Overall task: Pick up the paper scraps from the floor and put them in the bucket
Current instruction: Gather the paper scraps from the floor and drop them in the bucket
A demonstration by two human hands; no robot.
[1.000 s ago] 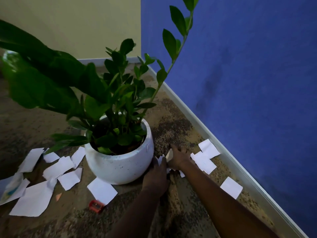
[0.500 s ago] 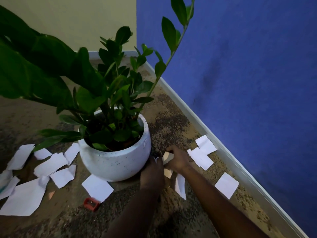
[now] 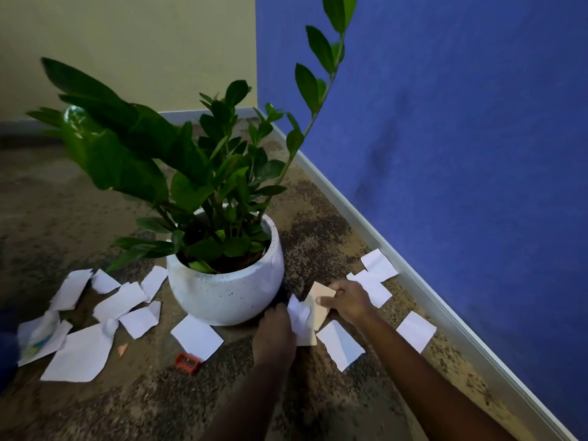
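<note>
White paper scraps lie scattered over the speckled floor around a white plant pot (image 3: 226, 294). My right hand (image 3: 348, 300) pinches a cream-coloured scrap (image 3: 319, 300) just right of the pot. My left hand (image 3: 275, 332) grips a bunch of white scraps (image 3: 300, 316) beside it, touching the cream scrap. Loose scraps lie near the hands: one below them (image 3: 340, 345), one by the skirting (image 3: 416, 331), two behind the right hand (image 3: 377, 272). Several more scraps (image 3: 82, 351) are spread left of the pot. No bucket is in view.
The pot holds a tall leafy plant (image 3: 191, 173) that overhangs the left scraps. A red pencil sharpener (image 3: 187, 362) lies on the floor in front of the pot. A blue wall with white skirting (image 3: 445, 307) runs along the right; a yellow wall closes the corner.
Both hands drew back from behind the pot toward me. The right hand now holds the cream scrap up against the bunch in the left hand. One scrap now lies on the floor below the hands.
</note>
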